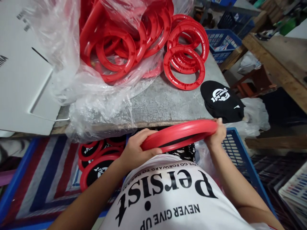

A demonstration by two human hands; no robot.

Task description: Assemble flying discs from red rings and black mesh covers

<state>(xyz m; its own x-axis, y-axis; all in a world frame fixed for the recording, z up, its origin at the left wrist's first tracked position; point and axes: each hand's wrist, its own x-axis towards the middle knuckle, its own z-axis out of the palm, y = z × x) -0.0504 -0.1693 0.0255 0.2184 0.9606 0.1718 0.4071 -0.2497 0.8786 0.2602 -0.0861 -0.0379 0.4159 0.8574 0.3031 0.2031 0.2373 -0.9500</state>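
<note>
In front of my white shirt, close to the table's front edge, a red flying disc [182, 132] is held tilted, almost edge-on. Black fabric shows inside its rim. My left hand [139, 148] is closed around its left end, thumb below and fingers above. My right hand [217, 135] grips the right end, its fingers partly hidden. Just beyond the right hand lies a stack of black fabric covers [222, 101] with white print. Loose red rings [184, 84] lie on the table, and more red rings [131, 57] spill out of a clear plastic bag [100, 111].
A white box [21, 73] stands at the left of the grey table [153, 102]. Below, a blue-edged bin with a striped lining [48, 172] holds several red-and-black discs [96, 172]. A blue crate [240, 153] is at my right, another blue basket [223, 40] behind the table.
</note>
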